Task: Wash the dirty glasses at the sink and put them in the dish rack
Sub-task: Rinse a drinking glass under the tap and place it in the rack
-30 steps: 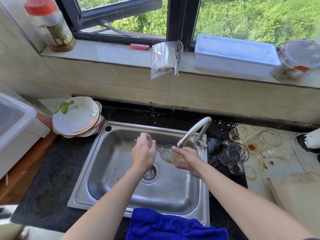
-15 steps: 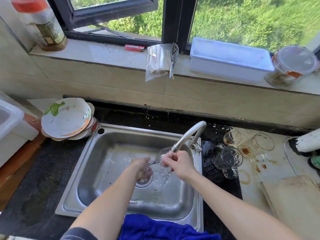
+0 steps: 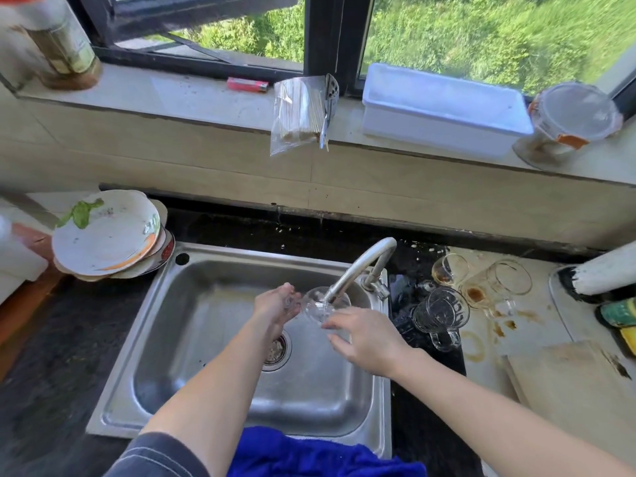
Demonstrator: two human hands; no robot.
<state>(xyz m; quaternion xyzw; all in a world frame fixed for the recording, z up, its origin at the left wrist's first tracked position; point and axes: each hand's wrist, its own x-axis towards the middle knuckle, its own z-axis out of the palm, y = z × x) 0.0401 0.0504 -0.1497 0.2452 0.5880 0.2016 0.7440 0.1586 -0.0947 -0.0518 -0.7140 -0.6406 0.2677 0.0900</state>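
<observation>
A clear glass (image 3: 321, 306) is held under the steel faucet (image 3: 361, 263) over the sink (image 3: 192, 280), with water running into it. My left hand (image 3: 275, 306) grips the glass from its left side. My right hand (image 3: 370, 337) is at the glass's lower right, fingers spread and fairly straight, the fingertips touching it. Several dirty glasses stand on the stained counter to the right of the sink: a small one (image 3: 449, 268), a taller one (image 3: 509, 277), one with a brown residue (image 3: 476, 293), and a clear handled mug (image 3: 440, 309).
Dirty plates (image 3: 106, 232) are stacked left of the sink. A blue cloth (image 3: 309, 452) hangs over the sink's front rim. A cutting board (image 3: 568, 380) lies at the right. A white box (image 3: 444, 105), a bag of sticks (image 3: 299, 111) and jars stand on the windowsill.
The glass has come up under the spout. My left hand rose from the drain to grip it, and my right hand loosened its hold and slid to the lower right.
</observation>
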